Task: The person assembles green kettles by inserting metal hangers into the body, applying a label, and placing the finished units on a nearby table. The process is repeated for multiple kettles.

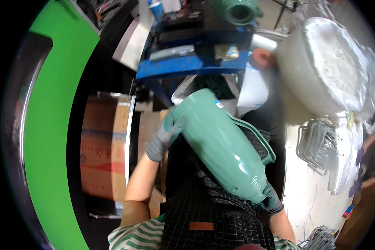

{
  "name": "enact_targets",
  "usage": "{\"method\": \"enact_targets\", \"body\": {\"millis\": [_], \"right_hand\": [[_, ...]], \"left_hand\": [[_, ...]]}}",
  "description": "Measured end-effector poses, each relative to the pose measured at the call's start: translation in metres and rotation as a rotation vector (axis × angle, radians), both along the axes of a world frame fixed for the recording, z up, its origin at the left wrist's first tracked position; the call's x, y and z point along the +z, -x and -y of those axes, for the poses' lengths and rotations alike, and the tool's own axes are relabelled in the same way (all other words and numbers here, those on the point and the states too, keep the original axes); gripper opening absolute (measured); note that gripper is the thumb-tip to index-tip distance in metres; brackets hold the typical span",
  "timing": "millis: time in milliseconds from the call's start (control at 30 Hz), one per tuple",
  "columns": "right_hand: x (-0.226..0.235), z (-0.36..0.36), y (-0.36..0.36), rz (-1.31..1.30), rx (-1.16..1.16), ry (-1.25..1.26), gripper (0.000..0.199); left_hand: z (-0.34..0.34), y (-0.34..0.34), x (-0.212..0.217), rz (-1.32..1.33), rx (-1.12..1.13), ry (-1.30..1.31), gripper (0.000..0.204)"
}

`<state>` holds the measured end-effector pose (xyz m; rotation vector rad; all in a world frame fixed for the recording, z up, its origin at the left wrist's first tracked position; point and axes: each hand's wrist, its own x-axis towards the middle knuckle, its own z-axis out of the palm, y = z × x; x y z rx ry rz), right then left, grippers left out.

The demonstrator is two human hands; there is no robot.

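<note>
Both hands grip a green plastic jug shell (221, 146) held tilted over the lap, its wide end at 11 o'clock, its narrow end at 5 o'clock. Gloved left hand (164, 137) curls on the wide rim, forearm rising from 6 o'clock; gloved right hand (271, 201) cups the narrow end from below. Smooth plastic could slide in the gloves, and I judge a loosened left grip would swing the shell toward the blue bench (191, 62) at 12 o'clock.

A head-worn fisheye camera looks steeply down, close over the person's lap and forearms.
</note>
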<state>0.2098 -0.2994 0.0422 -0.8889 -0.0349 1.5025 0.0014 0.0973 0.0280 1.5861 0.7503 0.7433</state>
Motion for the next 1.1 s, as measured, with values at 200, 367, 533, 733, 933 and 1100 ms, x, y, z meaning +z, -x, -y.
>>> {"method": "enact_targets", "body": {"millis": [200,367,533,733,933,1100], "right_hand": [[0.018,0.03,-0.015,0.643,-0.143,0.021,0.146],[0.038,0.044,-0.005,0.389,-0.475,0.037,0.129],[0.051,0.039,-0.018,0.786,-0.541,0.025,0.126],[0.082,0.01,-0.033,0.865,-0.611,0.053,0.123],[0.114,-0.08,-0.103,1.024,-0.51,-0.072,0.102],[0.176,-0.219,-0.126,1.214,-0.466,-0.225,0.102]], "left_hand": [[0.012,-0.103,0.067,-0.324,-0.173,-0.507,0.061],[-0.023,-0.217,0.182,-0.193,0.044,-1.225,0.065],[-0.044,-0.243,0.176,-0.501,0.067,-1.228,0.053],[0.065,-0.07,0.142,-0.084,0.274,-1.592,0.043],[0.075,0.047,0.134,0.065,0.257,-1.169,0.046],[0.092,0.03,0.092,-0.037,-0.003,-1.248,0.034]]}}
